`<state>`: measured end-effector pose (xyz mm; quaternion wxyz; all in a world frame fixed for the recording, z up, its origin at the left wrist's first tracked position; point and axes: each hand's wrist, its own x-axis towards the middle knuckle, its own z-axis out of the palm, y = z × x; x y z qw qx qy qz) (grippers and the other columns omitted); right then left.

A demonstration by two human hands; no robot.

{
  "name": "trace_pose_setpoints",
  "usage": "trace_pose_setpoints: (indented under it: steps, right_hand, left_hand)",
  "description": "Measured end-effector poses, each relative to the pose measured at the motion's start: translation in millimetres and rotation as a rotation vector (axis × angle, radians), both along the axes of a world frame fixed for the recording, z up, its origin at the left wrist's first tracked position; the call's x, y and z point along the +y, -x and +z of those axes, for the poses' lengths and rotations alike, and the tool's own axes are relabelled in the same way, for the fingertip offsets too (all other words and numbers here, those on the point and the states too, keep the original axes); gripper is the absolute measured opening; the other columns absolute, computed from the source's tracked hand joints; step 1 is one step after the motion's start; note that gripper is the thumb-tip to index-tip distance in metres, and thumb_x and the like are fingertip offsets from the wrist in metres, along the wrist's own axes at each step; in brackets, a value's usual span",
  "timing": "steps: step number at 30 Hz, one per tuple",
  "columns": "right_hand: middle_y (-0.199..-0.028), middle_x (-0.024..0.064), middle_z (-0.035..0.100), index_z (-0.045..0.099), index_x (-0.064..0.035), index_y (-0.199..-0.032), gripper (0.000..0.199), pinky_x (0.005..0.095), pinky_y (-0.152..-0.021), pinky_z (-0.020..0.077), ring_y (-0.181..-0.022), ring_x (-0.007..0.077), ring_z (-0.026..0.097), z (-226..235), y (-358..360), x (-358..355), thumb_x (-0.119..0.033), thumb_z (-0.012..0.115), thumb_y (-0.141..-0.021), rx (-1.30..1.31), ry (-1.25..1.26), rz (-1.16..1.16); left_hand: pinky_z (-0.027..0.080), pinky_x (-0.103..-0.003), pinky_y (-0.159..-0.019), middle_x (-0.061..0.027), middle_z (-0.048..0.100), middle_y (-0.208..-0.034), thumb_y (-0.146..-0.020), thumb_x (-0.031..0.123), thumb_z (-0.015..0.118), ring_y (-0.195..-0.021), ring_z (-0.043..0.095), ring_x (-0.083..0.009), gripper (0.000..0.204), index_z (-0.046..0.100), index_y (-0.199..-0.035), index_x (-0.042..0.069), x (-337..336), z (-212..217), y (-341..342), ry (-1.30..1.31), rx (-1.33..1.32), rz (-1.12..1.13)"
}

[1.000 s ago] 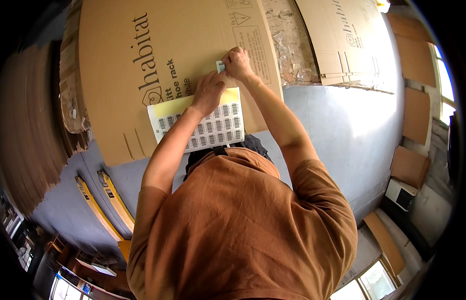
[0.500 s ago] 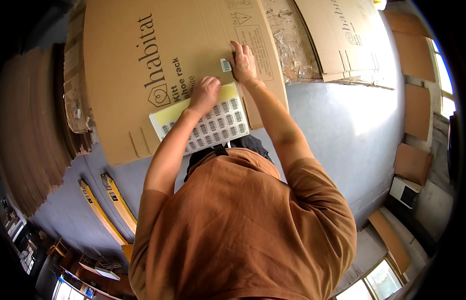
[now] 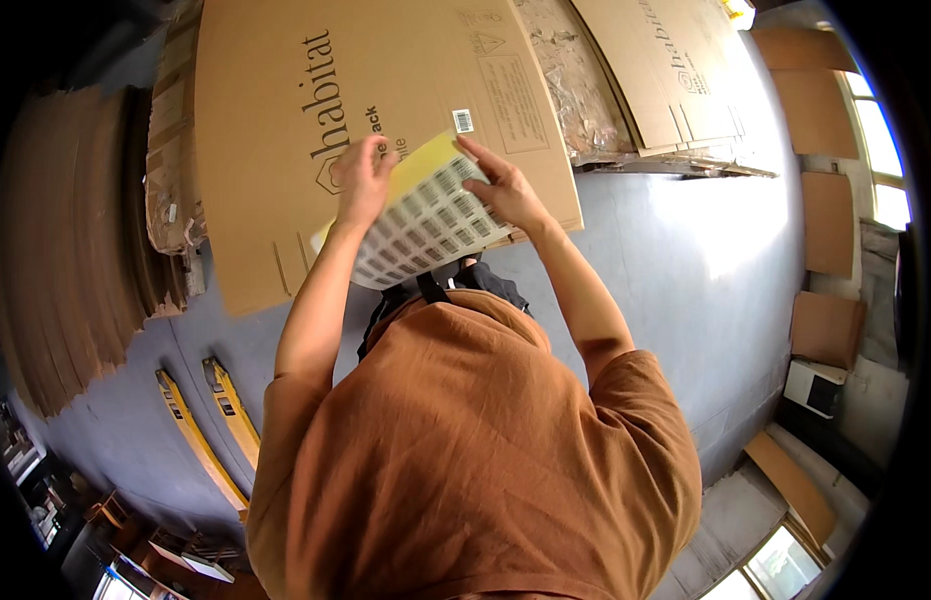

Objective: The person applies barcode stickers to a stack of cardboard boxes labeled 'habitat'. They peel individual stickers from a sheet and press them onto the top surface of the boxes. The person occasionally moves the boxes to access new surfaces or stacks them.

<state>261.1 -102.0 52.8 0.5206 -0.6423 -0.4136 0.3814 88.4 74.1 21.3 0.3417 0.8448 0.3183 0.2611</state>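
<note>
Head view: a sheet [image 3: 431, 228] of barcode labels, yellow along its far margin, is seen over the near edge of a printed carton [image 3: 254, 190], directly before the person's waist. It is slanted, with its right end set farther from the body. Its right edge is gripped by the right hand [image 3: 508, 192]: the thumb is laid on the printed face, the forefinger is extended to the far corner, and only a narrow gap is left between them. The left hand [image 3: 363, 185] is placed at the sheet's far left side, its fingers loosely curled and blurred; whether anything is held by them cannot be told. One white label [image 3: 463, 121] is noted on the carton, just beyond the sheet's far right corner. Two yellow forks [image 3: 232, 408] are observed on the floor [image 3: 676, 260], to the left.
</note>
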Motion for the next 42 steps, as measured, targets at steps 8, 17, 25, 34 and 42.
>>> trace_pose_setpoints:
  steps: [8, 17, 25, 34, 42]
  right_hand:
    - [-0.118, 0.0084, 0.062, 0.044, -0.0045, -0.142, 0.055, 0.0264, -0.089, 0.0494, -0.102, 0.0121, 0.059, 12.0, -13.6, -51.2, 0.009, 0.054, -0.090, 0.307, 0.004, -0.236]
    - [-0.110, 0.0038, 0.062, 0.040, -0.0041, -0.145, 0.060, 0.0215, -0.077, 0.0474, -0.088, 0.0061, 0.056, 4.3, -18.5, -91.8, 0.009, 0.056, -0.088, 0.420, -0.053, -0.300]
    - [-0.116, 0.0115, 0.064, 0.035, -0.0047, -0.146, 0.059, 0.0276, -0.086, 0.0538, -0.101, 0.0151, 0.064, 12.9, -14.5, -120.6, 0.006, 0.054, -0.091, 0.615, -0.251, -0.438]
    - [-0.113, 0.0082, 0.067, 0.046, -0.0036, -0.140, 0.062, 0.0254, -0.088, 0.0499, -0.099, 0.0113, 0.063, 26.6, -32.4, -152.3, 0.007, 0.066, -0.082, 0.335, 0.101, -0.433]
    - [-0.108, 0.0080, 0.069, 0.049, -0.0007, -0.137, 0.059, 0.0251, -0.086, 0.0505, -0.096, 0.0103, 0.063, 31.5, -42.6, -155.6, 0.007, 0.067, -0.081, 0.298, 0.226, -0.343]
  left_hand:
    - [0.049, -0.028, -0.074, -0.0068, 0.066, -0.089, -0.094, 0.036, 0.062, -0.078, 0.064, -0.0151, 0.072, 0.021, -0.149, 0.014, -7.2, -27.6, 90.3, 1.297, -0.285, 0.077]
    - [0.042, -0.034, -0.096, -0.0172, 0.049, -0.123, -0.086, 0.028, 0.073, -0.104, 0.054, -0.0203, 0.085, 0.020, -0.149, 0.008, -30.4, -45.2, 59.6, 0.819, 0.141, 0.028]
    - [0.044, -0.038, -0.097, -0.0192, 0.053, -0.122, -0.085, 0.025, 0.072, -0.115, 0.053, -0.0250, 0.081, 0.022, -0.147, 0.007, -44.1, -49.1, 32.2, 1.096, -0.108, 0.048]
    - [0.044, -0.033, -0.102, -0.0114, 0.056, -0.127, -0.079, -0.005, 0.071, -0.116, 0.054, -0.0183, 0.062, 0.044, -0.135, 0.002, -37.2, 6.5, 30.1, 1.009, -0.266, -0.314]
    - [0.050, -0.028, -0.085, -0.0045, 0.067, -0.103, -0.073, -0.005, 0.075, -0.094, 0.062, -0.0124, 0.042, 0.061, -0.112, 0.002, -31.4, 22.0, 33.5, 0.895, -0.028, -0.333]
